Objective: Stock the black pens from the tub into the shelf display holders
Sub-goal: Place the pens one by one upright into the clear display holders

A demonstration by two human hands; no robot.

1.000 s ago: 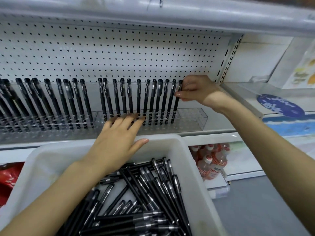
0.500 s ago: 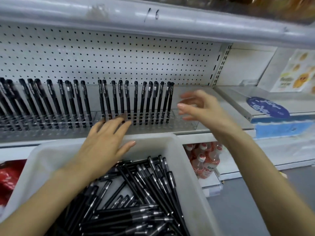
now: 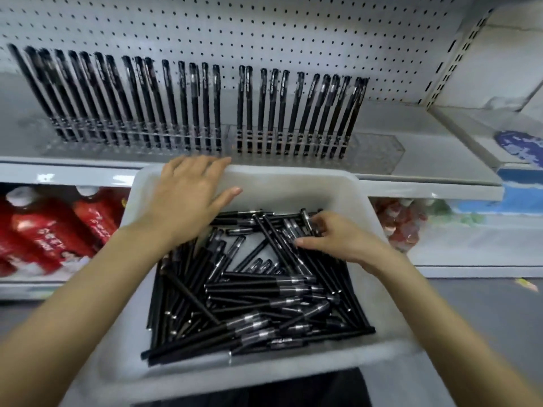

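Tub: white plastic, rectangular, heaped with slim black pens, too tangled to count. Clear holders on shelf, two seen, pens upright in slots. Right hand down from shelf into tub since earlier, fingers curled among pens, grip unclear. Left hand flat, fingers spread, on far rim.

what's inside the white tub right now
The white tub holds a loose heap of black pens, with the right hand reaching among them. The tub's floor under the heap is covered.

matt white plastic tub, glossy black plastic pens with metal bands, clear plastic holders.
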